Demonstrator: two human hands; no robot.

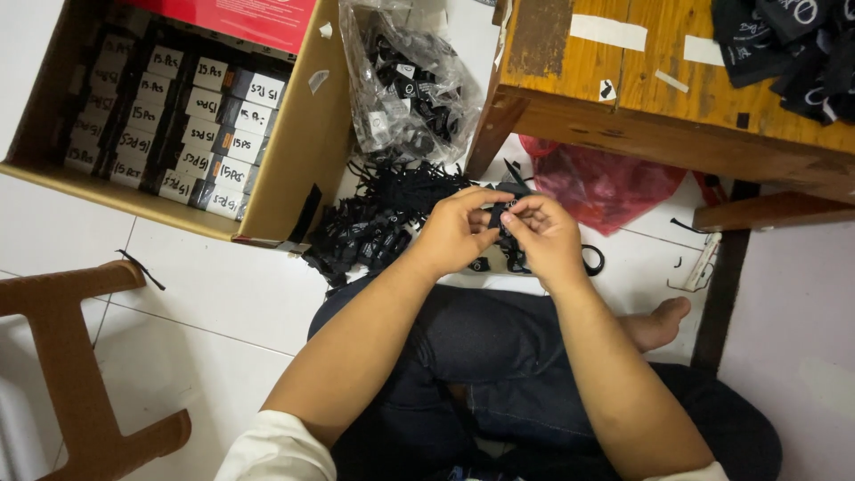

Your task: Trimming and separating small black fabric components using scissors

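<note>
above the lap, both hands pinch a small black fabric tag [500, 216]: left hand [454, 233] and right hand [545, 236] closed on its edges (fingertips nearly touching). it looks light, limp and easily creased, best held by its edges. more tags [374, 233] lie beside.

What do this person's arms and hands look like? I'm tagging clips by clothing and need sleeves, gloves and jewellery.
Both the left hand and the right hand are bare: no gloves, and no rings or watch that I can make out. The forearms are uncovered up to short white sleeves near the bottom edge. Dark trousers cover the legs below.
</note>
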